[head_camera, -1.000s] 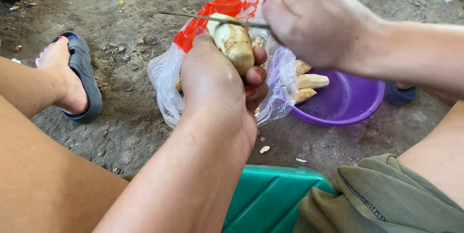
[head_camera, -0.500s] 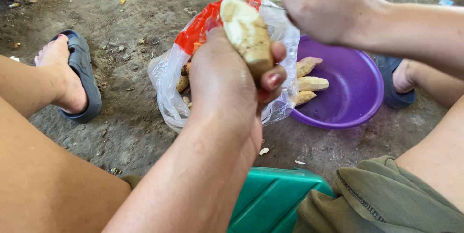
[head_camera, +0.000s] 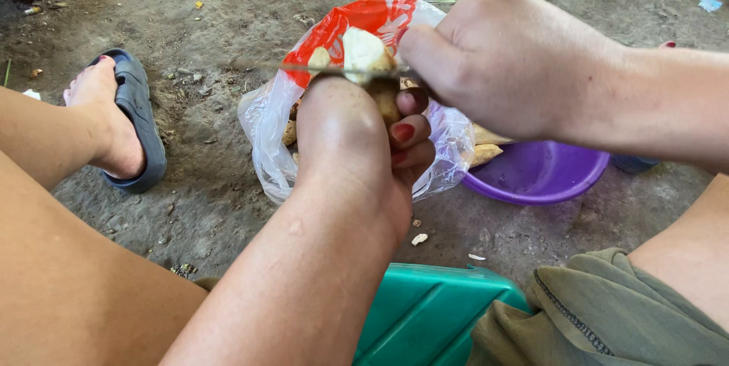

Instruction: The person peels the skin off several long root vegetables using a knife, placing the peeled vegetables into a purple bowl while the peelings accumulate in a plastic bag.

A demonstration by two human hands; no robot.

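Gripping root [head_camera: 363,53], right hand [head_camera: 516,62] seemingly slicing

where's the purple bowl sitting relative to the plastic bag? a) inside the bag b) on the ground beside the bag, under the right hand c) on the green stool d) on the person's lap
b: the purple bowl sits on the dirt ground just beside the clear plastic bag, below the right hand that holds the knife, while the left hand grips the pale root.

Outdoor yard, bare dirt ground [head_camera: 228,206], scattered litter [head_camera: 711,3]
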